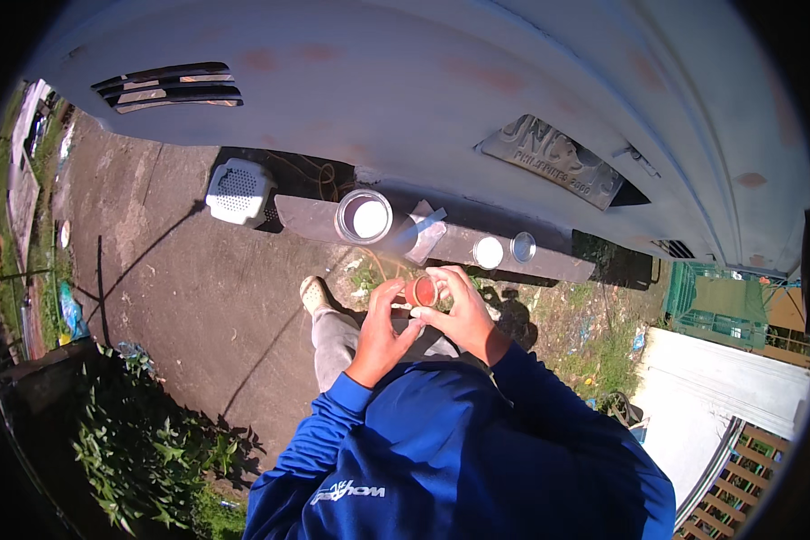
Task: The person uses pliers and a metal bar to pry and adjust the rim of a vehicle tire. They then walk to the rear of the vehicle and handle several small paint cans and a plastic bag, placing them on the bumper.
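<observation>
My left hand [383,331] and my right hand [460,316] grip a small round red container [422,292] from either side, just in front of my body. Beyond it is a dark board [554,261] along the vehicle's lower edge, holding a large open tin [364,216] with white in it. A creased pale paper or rag [425,236] lies beside that tin. Farther right on the board stand a small white round container [488,253] and a round clear or metal piece [523,247].
A grey-painted vehicle body [360,81] spans the top of the view. A white perforated plastic object [239,190] sits by the board's left end. Concrete ground [162,270] has plants [130,427] at lower left. At right are green crates [715,306] and a white panel [693,378].
</observation>
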`<state>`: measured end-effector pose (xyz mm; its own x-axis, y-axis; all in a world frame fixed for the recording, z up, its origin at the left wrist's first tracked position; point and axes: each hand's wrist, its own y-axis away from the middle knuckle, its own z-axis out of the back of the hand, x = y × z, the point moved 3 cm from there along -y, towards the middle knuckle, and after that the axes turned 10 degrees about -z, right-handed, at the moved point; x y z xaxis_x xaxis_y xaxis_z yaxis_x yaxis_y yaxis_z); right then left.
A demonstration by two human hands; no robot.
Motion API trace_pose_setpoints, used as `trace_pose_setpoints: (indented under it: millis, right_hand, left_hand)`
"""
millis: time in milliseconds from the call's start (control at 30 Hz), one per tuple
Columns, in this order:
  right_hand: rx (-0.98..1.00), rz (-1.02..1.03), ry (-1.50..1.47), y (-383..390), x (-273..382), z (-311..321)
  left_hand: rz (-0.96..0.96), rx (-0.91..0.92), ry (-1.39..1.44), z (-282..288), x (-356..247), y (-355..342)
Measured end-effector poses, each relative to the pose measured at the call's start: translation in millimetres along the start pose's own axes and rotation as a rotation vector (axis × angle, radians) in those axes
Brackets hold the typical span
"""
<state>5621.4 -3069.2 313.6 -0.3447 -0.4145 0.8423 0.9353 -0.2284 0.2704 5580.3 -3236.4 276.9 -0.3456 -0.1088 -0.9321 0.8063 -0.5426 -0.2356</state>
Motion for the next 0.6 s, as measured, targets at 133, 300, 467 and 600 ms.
trace_pose_setpoints:
  millis: [133, 300, 467, 600]
  right_hand:
    - [0.040, 0.090, 0.056, 11.6, 27.6, 9.8]
    - [0.160, 0.210, 0.057, 15.8, 65.3, 41.9]
    - [0.150, 0.254, 0.090, 23.7, 87.2, 69.9]
    - [0.122, 0.260, -0.166, 21.0, 91.8, 81.5]
  left_hand:
    - [0.012, -0.117, 0.307, -11.5, -2.5, 1.4]
    - [0.148, -0.173, 0.759, -1.1, -29.2, -7.7]
    - [0.143, -0.127, 0.841, 13.3, -63.0, -17.2]
    - [0.129, -0.109, 0.914, 23.8, -76.1, -17.4]
